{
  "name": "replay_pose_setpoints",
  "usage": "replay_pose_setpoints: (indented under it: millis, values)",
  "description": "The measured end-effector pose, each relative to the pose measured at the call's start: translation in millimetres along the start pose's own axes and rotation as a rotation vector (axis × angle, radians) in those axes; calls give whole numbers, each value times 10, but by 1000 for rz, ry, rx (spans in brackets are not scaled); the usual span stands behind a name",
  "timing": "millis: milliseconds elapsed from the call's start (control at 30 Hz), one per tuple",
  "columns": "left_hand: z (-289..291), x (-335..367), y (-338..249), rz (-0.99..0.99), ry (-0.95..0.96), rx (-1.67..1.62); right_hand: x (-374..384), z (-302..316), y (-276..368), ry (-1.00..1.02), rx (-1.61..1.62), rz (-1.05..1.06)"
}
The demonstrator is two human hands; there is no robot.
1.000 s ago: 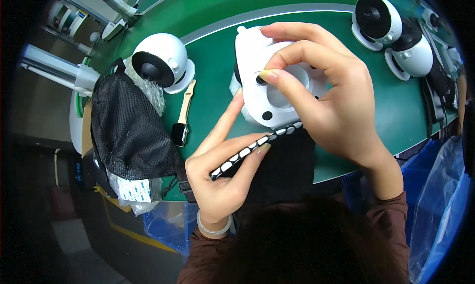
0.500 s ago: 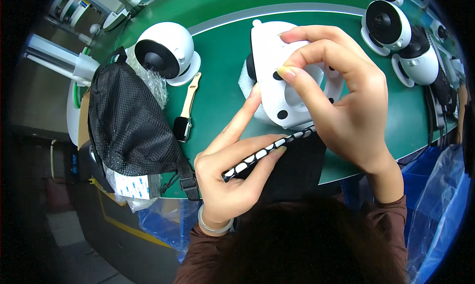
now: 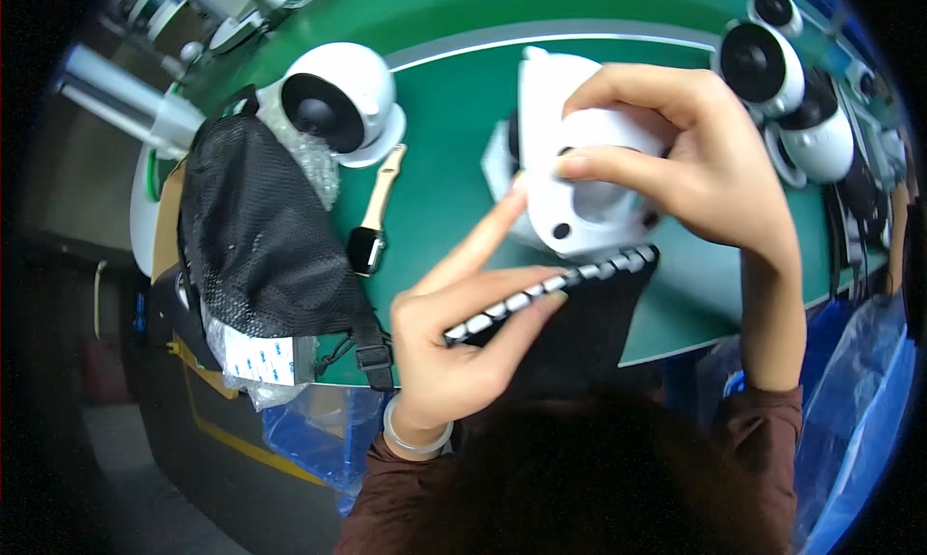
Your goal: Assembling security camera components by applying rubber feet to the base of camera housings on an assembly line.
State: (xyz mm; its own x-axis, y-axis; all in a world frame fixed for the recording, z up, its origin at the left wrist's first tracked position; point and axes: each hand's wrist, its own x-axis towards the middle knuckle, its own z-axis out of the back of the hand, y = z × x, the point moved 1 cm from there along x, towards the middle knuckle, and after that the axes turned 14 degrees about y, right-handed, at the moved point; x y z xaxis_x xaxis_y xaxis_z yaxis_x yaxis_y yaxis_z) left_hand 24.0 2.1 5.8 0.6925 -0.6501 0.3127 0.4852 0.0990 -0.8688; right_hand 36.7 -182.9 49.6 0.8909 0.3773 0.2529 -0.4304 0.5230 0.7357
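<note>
A white ball-shaped camera lies tipped over on the green table in front of me, its ring base turned up and dotted with round black pads. My right hand grips this base, fingers bent and the thumb pressing beside a black pad. Between thumb and fingers my left hand pinches a black sheet, whose upper edge shows a row of white ovals. The left index finger stretches out and touches the camera's side. Motion blurs the right hand somewhat.
Another white camera stands at the back left beside a watch with a beige strap. A black mesh bag covers the left edge. More cameras stand at the far right, above blue plastic.
The camera and both hands have shifted slightly right in the picture. My right hand's fingers have come down around the base, with the thumb still near a pad. The sheet remains in my left hand.
</note>
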Motion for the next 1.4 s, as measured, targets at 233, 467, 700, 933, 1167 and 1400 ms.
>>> replay_pose_setpoints:
  millis: [233,467,700,933,1167,1400]
  values:
    - [89,-264,181,-130,-54,-192,257,762,-59,-28,453,-299]
    - [4,-302,185,-19,45,-329,1513,527,-483,-150,-345,-143]
    - [47,-252,164,24,61,-276,2130,245,-1848,-184,-970,224]
    - [94,-274,170,82,234,-160,1923,420,-2228,223,-1071,-219]
    - [54,-319,206,2,112,-102,1453,261,-844,-140,-730,105]
    - [10,-225,136,61,87,-147,-161,245,768,-220,-564,637]
